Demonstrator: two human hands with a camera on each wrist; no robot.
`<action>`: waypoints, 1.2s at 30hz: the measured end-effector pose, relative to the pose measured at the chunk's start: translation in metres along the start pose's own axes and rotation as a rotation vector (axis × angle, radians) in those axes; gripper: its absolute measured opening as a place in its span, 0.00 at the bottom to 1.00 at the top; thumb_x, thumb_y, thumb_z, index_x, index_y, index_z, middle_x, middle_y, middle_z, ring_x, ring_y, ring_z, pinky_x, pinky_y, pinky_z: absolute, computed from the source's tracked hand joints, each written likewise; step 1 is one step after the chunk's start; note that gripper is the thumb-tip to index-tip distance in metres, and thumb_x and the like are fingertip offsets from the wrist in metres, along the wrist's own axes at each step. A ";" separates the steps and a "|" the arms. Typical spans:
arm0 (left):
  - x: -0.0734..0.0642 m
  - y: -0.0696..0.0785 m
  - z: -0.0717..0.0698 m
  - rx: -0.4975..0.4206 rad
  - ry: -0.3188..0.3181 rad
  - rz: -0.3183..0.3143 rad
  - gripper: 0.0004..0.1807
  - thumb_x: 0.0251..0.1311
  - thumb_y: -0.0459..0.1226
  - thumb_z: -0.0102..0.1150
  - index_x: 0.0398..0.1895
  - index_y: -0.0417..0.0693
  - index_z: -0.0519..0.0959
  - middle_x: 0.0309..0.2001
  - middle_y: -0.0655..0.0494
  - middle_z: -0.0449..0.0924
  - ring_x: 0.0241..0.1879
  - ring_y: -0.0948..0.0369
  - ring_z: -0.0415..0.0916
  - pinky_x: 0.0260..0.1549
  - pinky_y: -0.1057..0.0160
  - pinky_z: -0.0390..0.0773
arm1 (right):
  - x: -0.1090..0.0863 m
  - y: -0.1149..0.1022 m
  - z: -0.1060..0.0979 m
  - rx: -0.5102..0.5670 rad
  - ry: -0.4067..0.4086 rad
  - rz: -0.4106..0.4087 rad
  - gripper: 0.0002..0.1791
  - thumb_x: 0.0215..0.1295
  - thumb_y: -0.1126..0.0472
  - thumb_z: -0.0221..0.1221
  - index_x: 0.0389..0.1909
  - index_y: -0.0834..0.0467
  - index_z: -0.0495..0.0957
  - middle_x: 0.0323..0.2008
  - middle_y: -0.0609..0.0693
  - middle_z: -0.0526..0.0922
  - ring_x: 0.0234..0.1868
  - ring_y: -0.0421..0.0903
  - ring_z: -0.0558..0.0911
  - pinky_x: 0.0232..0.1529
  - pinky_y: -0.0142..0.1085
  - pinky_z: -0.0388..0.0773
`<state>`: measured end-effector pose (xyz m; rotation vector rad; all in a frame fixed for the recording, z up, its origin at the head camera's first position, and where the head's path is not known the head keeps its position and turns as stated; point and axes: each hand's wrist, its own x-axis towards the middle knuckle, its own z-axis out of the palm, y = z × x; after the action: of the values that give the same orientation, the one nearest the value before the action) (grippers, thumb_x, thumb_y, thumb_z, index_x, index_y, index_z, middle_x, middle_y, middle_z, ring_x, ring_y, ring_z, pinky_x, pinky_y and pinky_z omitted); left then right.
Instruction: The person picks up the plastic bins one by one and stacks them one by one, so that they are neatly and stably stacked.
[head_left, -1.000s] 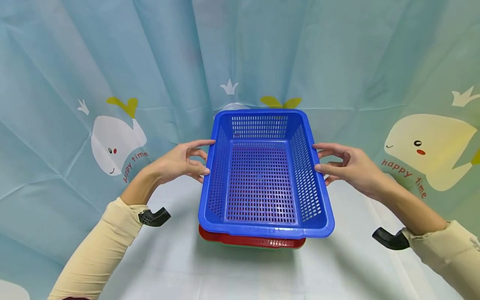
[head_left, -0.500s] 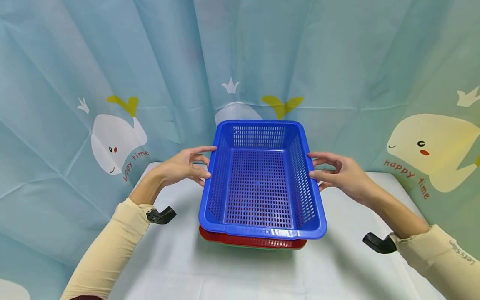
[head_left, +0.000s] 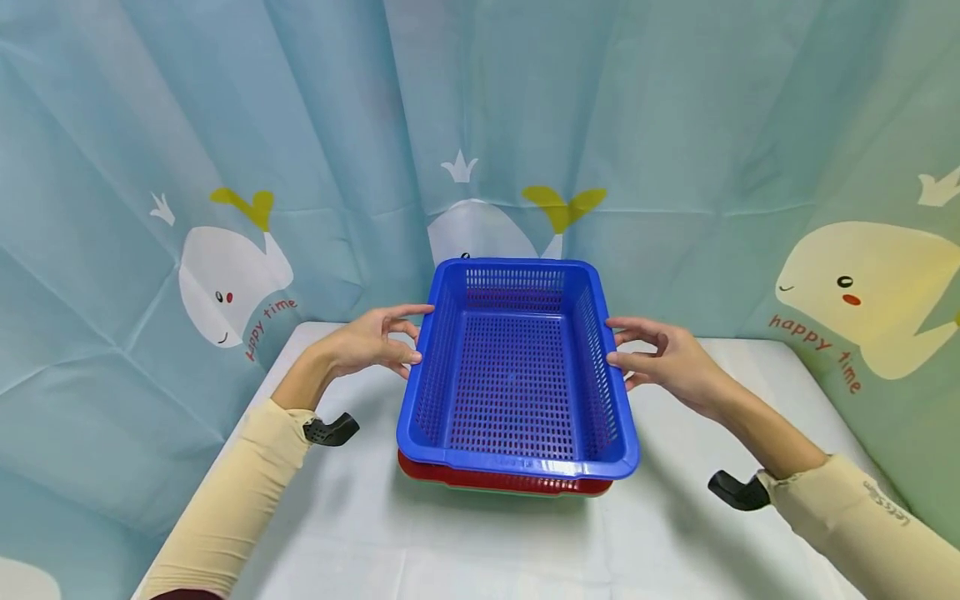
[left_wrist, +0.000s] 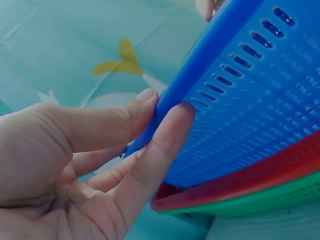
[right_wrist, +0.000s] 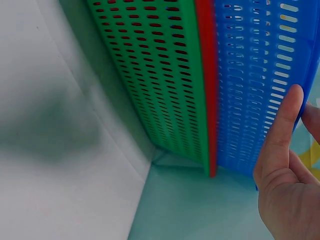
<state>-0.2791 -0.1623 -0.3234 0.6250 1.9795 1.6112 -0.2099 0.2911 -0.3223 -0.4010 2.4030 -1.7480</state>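
Note:
A blue perforated plastic basket [head_left: 512, 379] sits partly inside a red basket [head_left: 495, 478], which is nested in a green one [right_wrist: 155, 75]. My left hand [head_left: 375, 342] pinches the blue basket's left rim; the left wrist view shows the thumb on the outer edge and fingers [left_wrist: 167, 135] under the lip. On the opposite side my right hand [head_left: 667, 362] grips the right rim between thumb and fingers. The blue basket's upper walls stand well above the red rim. Most of the red and green baskets is hidden beneath it.
The baskets stand on a white-covered table [head_left: 480, 550]. Behind and beside it hangs a light blue curtain [head_left: 637, 125] printed with whales. Black wrist cameras [head_left: 332, 430] project from both sleeves.
Both hands have lowered the blue basket towards the red one. Its far edge has dropped, showing more of the whale behind, and the right hand has shifted left and down.

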 end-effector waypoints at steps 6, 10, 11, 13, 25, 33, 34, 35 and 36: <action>0.002 -0.010 -0.002 -0.031 0.002 -0.029 0.46 0.61 0.24 0.67 0.80 0.48 0.58 0.50 0.43 0.70 0.38 0.53 0.83 0.45 0.46 0.86 | 0.004 0.008 0.005 0.018 0.001 0.017 0.36 0.67 0.63 0.69 0.73 0.66 0.66 0.56 0.64 0.74 0.36 0.50 0.89 0.41 0.47 0.88; 0.003 -0.016 -0.003 -0.042 0.001 -0.048 0.46 0.61 0.24 0.67 0.81 0.48 0.57 0.50 0.43 0.69 0.38 0.53 0.83 0.45 0.46 0.86 | 0.007 0.014 0.008 0.033 0.009 0.042 0.36 0.67 0.63 0.69 0.72 0.66 0.66 0.55 0.63 0.74 0.35 0.49 0.89 0.40 0.46 0.88; 0.003 -0.017 -0.003 -0.044 -0.001 -0.052 0.46 0.61 0.24 0.67 0.81 0.48 0.57 0.50 0.43 0.69 0.38 0.53 0.83 0.45 0.46 0.86 | 0.007 0.015 0.009 0.035 0.011 0.050 0.36 0.67 0.63 0.69 0.72 0.66 0.66 0.55 0.63 0.75 0.35 0.49 0.88 0.41 0.46 0.88; 0.004 -0.019 -0.003 -0.049 -0.004 -0.059 0.46 0.61 0.24 0.67 0.81 0.47 0.57 0.50 0.44 0.68 0.38 0.53 0.82 0.45 0.46 0.86 | 0.007 0.017 0.010 0.042 0.012 0.062 0.36 0.66 0.63 0.69 0.72 0.66 0.66 0.54 0.63 0.75 0.35 0.49 0.88 0.41 0.46 0.88; 0.005 -0.030 -0.005 -0.039 0.001 -0.090 0.46 0.61 0.27 0.70 0.80 0.49 0.59 0.49 0.45 0.67 0.40 0.53 0.82 0.46 0.46 0.86 | 0.008 0.024 0.016 0.058 -0.002 0.068 0.36 0.67 0.66 0.68 0.72 0.69 0.65 0.56 0.68 0.74 0.34 0.47 0.88 0.39 0.43 0.88; 0.007 -0.036 -0.007 -0.041 0.004 -0.098 0.45 0.60 0.27 0.70 0.79 0.50 0.61 0.50 0.45 0.68 0.40 0.53 0.81 0.46 0.45 0.86 | 0.012 0.031 0.018 0.096 -0.010 0.081 0.36 0.68 0.67 0.67 0.73 0.69 0.64 0.53 0.63 0.76 0.34 0.47 0.87 0.38 0.43 0.88; 0.007 -0.036 -0.007 -0.039 0.005 -0.097 0.45 0.60 0.27 0.70 0.79 0.50 0.61 0.50 0.45 0.68 0.40 0.53 0.82 0.46 0.45 0.86 | 0.012 0.031 0.018 0.094 -0.010 0.080 0.36 0.67 0.67 0.67 0.73 0.69 0.64 0.52 0.63 0.76 0.33 0.46 0.87 0.38 0.43 0.88; 0.007 -0.036 -0.007 -0.037 0.006 -0.096 0.45 0.60 0.27 0.70 0.80 0.49 0.61 0.49 0.45 0.68 0.40 0.53 0.82 0.46 0.45 0.86 | 0.013 0.032 0.018 0.092 -0.010 0.079 0.36 0.67 0.67 0.67 0.72 0.70 0.64 0.52 0.63 0.76 0.33 0.46 0.87 0.38 0.43 0.88; 0.007 -0.036 -0.006 -0.035 0.007 -0.095 0.46 0.60 0.27 0.70 0.80 0.49 0.60 0.49 0.44 0.68 0.40 0.53 0.82 0.46 0.45 0.86 | 0.013 0.032 0.018 0.091 -0.010 0.078 0.36 0.67 0.67 0.67 0.72 0.70 0.65 0.52 0.63 0.77 0.33 0.46 0.87 0.38 0.43 0.88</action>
<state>-0.2897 -0.1698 -0.3587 0.5044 1.9516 1.5894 -0.2214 0.2800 -0.3579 -0.2991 2.2894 -1.8091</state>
